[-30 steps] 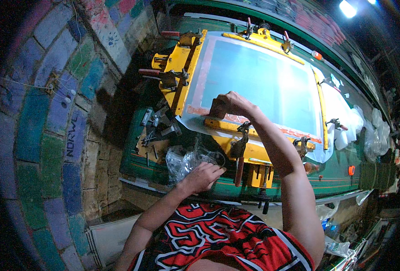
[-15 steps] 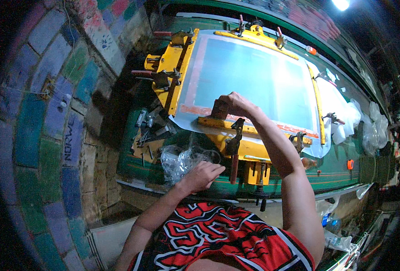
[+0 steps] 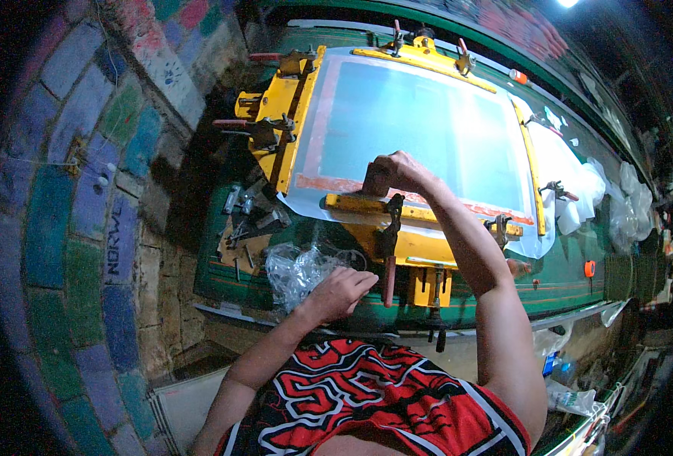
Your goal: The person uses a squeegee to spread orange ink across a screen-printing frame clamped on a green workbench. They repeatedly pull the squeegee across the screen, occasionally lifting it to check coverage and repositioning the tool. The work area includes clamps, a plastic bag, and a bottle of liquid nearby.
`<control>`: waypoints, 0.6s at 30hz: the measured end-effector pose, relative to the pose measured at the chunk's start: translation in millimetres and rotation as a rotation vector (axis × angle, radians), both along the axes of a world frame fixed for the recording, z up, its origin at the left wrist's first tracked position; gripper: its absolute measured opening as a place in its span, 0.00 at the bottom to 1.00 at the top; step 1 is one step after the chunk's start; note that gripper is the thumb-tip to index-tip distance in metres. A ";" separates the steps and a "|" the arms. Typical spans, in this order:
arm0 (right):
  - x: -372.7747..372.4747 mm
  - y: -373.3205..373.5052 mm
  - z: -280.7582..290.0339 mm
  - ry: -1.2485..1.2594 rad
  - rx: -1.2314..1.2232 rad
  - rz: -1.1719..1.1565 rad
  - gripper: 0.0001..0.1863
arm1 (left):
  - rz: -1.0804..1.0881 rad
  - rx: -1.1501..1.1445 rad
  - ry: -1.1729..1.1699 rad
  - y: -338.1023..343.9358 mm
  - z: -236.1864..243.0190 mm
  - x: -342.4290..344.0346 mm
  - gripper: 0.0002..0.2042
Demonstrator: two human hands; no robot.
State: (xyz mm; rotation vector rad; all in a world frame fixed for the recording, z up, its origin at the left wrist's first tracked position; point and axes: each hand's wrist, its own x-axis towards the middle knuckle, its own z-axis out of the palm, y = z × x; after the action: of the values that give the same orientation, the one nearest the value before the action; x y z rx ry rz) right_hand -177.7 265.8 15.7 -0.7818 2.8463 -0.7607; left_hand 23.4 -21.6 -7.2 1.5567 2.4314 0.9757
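The person's right hand (image 3: 401, 172) bends down at the near edge of a pale blue mesh screen (image 3: 397, 114), left of that edge's middle. Its grip is narrow, with the knuckles up and the fingers turned down and left. A dark brown patch shows at the fingers in shade; I cannot tell whether it is a held piece or the fingers themselves. An orange-brown strip (image 3: 329, 185) runs along the near side of the screen, and the hand is right over it.

The screen lies over the green table (image 3: 557, 296), inside 4 yellow bars: a left bar (image 3: 302, 121), a far bar (image 3: 427, 61), a right bar (image 3: 530, 163) and a near bar (image 3: 351, 204). Dark clamps are fixed on these bars, and a clamp handle (image 3: 389, 281) on the near side points toward the person.

The left hand (image 3: 342, 292) is at the near side of the table, just left of that handle. Its fingers are bent and close together, so the grip looks narrow; the underside is hidden, and I cannot tell if it holds anything. Crumpled clear plastic (image 3: 294, 273) is just beyond it on the left. Farther left are a brown sheet (image 3: 256, 251) and metal pieces (image 3: 272, 216). An orange item (image 3: 589, 269) is on the right side of the table.
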 end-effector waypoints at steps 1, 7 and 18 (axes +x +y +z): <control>0.3 2.2 1.7 -0.006 -0.031 -0.027 0.09 | 0.006 0.013 0.006 1.5 1.0 -0.5 0.22; 9.7 5.9 6.3 0.028 0.026 -0.038 0.10 | 0.049 0.062 0.080 12.3 12.3 -3.9 0.20; 29.8 24.9 8.4 0.041 -0.002 -0.117 0.12 | 0.064 0.161 0.061 36.2 24.1 -6.0 0.20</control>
State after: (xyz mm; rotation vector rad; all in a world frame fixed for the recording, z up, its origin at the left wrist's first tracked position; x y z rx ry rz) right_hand -147.9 290.7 24.1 -0.6435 2.9497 -0.7712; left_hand 17.4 14.6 16.9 1.5883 2.5140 1.1795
